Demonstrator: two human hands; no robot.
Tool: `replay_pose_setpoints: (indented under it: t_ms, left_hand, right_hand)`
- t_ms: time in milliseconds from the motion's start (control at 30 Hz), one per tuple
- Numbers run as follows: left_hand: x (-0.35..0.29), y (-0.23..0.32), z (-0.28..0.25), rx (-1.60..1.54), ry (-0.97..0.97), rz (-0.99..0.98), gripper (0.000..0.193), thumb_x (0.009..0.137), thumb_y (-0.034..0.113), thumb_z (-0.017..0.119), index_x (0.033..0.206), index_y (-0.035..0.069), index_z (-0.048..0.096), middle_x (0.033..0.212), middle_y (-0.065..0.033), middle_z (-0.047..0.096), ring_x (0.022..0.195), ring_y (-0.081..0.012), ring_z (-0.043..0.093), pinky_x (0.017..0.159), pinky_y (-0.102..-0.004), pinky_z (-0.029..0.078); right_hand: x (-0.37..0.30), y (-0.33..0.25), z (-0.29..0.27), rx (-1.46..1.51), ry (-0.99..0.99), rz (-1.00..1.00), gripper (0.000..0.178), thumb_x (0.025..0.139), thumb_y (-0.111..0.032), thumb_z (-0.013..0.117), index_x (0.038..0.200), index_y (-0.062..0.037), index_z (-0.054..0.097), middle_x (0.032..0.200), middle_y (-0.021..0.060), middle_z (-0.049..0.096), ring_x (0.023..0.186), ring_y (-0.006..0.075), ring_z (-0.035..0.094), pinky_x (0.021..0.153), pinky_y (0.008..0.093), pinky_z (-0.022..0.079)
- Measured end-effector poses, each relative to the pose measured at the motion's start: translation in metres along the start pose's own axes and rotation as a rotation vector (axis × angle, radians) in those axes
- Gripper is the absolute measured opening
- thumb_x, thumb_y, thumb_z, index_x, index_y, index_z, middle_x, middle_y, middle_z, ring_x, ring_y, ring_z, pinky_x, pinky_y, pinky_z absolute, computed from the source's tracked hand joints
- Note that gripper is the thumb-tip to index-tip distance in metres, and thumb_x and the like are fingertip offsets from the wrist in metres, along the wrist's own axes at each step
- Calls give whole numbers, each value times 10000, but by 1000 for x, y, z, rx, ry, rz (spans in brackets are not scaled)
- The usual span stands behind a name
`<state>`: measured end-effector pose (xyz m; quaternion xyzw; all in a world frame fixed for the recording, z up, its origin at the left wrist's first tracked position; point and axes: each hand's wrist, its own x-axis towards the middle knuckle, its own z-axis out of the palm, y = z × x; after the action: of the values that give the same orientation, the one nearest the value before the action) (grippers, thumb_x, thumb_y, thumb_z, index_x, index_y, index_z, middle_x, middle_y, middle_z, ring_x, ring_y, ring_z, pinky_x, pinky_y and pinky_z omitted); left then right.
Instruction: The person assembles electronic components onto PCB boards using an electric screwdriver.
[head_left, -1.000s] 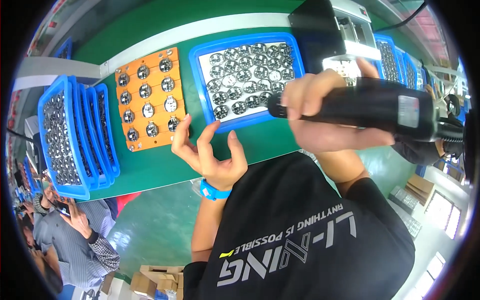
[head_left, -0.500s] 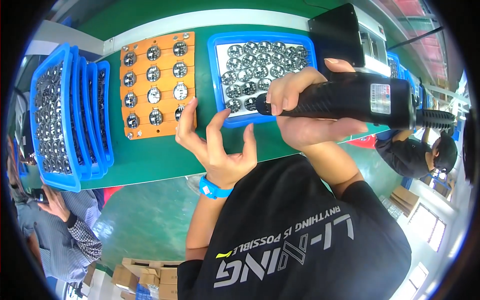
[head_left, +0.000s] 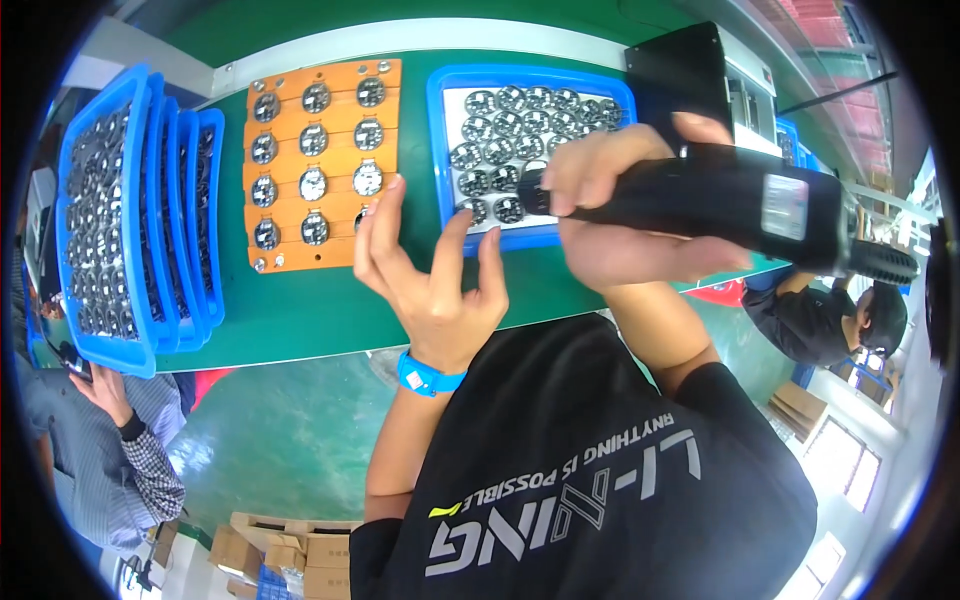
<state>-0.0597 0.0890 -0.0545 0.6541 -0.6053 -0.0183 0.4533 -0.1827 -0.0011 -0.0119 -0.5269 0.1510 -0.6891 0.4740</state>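
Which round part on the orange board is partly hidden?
The round part at the lower right corner of the orange board: the left hand covers some of it; the other eleven show whole.

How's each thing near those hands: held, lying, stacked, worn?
Black handheld tool, gripped in the right hand
Left hand, open, holding nothing
Orange rectangular board, lying flat, bearing round silvery discs
Blue rectangular white-lined tray, lying flat, holding discs
Blue trays at left, stacked, loaded
Blue wristband, worn, fastened
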Motion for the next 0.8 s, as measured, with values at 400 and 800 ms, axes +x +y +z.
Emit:
replay_pose_setpoints:
  t_ms: [400,800]
  left_hand:
    - [35,33,21,-167,-285,330,248,662,182,867,856,82,748,1391,-190,542,1269,-389,442,1047,-488,360]
    - [7,35,40,-26,-325,419,220,731,224,844,806,76,700,1320,-84,604,1281,-354,428,1005,-514,403]
  right_hand:
    - [30,-80,-79,-214,248,-177,933,799,-937,307,1339,-189,442,639,70,509,474,220,468,501,397,419]
    - [-4,-67,-91,-21,247,-200,1066,740,-960,314,1406,-128,285,693,117,573,512,235,548,524,388,504]
